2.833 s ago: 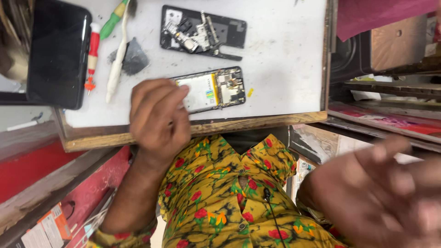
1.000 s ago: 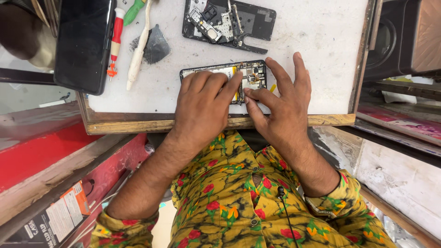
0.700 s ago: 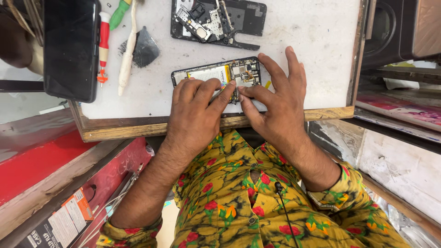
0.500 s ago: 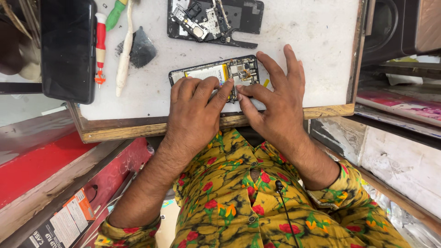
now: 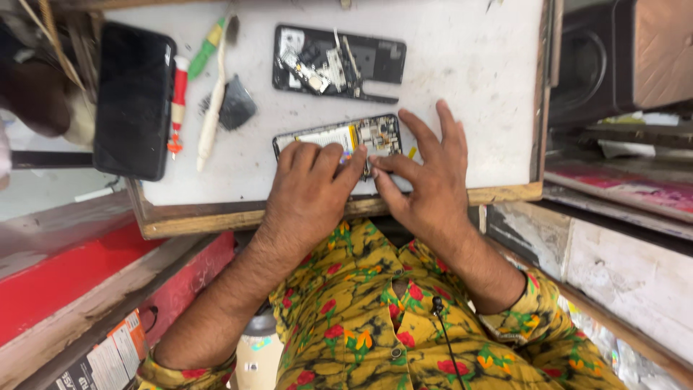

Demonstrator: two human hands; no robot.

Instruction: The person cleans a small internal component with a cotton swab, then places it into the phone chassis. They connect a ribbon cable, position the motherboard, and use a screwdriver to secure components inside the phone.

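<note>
Head view: left hand (image 5: 307,191) flat on opened phone (image 5: 339,137), pinning it; right hand (image 5: 426,180) spread beside, thumb at board. Probing stage, judged; next move needs fine fingertip control.

White worktop (image 5: 469,79) bearing opened phone (image 5: 346,137), back cover (image 5: 339,61), screwdrivers (image 5: 177,108)

The person is wearing a yellow shirt (image 5: 375,325) printed all over with red flowers, green leaves and black streaks (a busy, dense pattern). Its sleeves are sitting rolled up near the elbows, leaving both forearms bare and hairy. A thin black cable with a small clip-on microphone (image 5: 436,305) is running down the shirt's front.
</note>
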